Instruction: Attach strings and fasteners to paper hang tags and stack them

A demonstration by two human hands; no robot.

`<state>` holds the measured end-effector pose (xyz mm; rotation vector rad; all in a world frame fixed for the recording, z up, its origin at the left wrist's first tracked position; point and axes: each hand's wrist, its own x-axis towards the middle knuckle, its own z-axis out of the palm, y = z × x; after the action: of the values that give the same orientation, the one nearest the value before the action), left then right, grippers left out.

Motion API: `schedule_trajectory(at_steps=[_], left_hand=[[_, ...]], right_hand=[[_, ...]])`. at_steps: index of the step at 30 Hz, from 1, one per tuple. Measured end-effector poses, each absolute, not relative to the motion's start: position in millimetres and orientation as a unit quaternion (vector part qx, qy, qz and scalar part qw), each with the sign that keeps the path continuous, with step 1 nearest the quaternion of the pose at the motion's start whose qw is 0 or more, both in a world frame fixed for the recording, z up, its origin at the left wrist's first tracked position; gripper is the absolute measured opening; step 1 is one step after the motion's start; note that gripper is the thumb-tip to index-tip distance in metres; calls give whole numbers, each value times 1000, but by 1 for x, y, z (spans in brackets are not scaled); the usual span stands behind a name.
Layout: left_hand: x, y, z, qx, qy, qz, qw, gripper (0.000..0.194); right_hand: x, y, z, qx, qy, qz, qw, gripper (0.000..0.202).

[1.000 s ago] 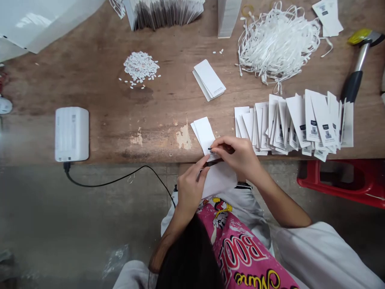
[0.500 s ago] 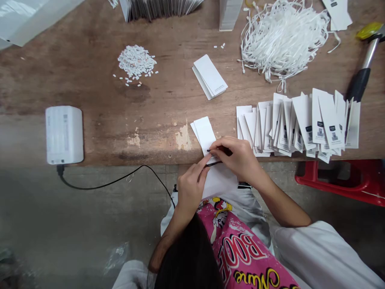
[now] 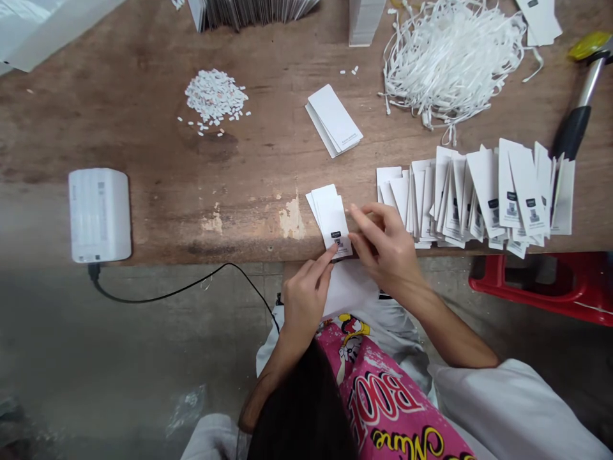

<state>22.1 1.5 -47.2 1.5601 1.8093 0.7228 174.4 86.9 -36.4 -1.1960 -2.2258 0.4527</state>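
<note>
A small stack of white printed cards [image 3: 334,217] lies fanned at the table's near edge; the top one bears a dark logo and a square code. My left hand [image 3: 306,291] holds this card down, its index fingertip pressed on the lower printed part; the other fingers curl below, partly hidden. To the right of the card, my right hand [image 3: 390,249] has thumb and index finger apart, with nothing visible between them. The thumb tip is close to the card's right edge. A white sheet [image 3: 349,284] lies over the lap beneath both hands.
Farther back are another card stack [image 3: 335,121], a pile of small white pieces [image 3: 215,96] and tangled white strings [image 3: 453,64]. A long row of overlapping cards [image 3: 479,198] lies right, by a hammer [image 3: 579,108]. Left stands a white device [image 3: 99,214] with a black cable [image 3: 167,294].
My right hand has moved slightly right, off the card, and its fingers have parted. A card with logo and code now shows on top of the stack. My left hand has barely moved.
</note>
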Motion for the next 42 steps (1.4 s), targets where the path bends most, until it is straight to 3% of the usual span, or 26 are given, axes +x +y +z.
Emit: schedule_trajectory(at_steps=[6, 15, 21, 27, 32, 37, 42], left_hand=[[23, -2, -49, 545, 714, 310, 313, 40], [20, -12, -46, 513, 730, 320, 319, 45], [18, -14, -44, 494, 739, 304, 343, 37], [17, -16, -41, 485, 742, 302, 352, 29], [20, -12, -43, 503, 704, 306, 396, 15], [27, -3, -46, 507, 678, 295, 443, 20], [31, -4, -44, 488, 643, 328, 490, 30]], right_hand=[[180, 75, -44, -343, -910, 100, 209, 35], [183, 72, -47, -324, -913, 35, 244, 29], [210, 67, -24, -324, -878, -15, 352, 30], [278, 94, -2, -399, -740, -282, 462, 38], [316, 101, -15, -457, -785, -131, 398, 28], [288, 64, -15, -416, -764, -80, 487, 35], [222, 33, -13, -366, -833, 287, 301, 43]])
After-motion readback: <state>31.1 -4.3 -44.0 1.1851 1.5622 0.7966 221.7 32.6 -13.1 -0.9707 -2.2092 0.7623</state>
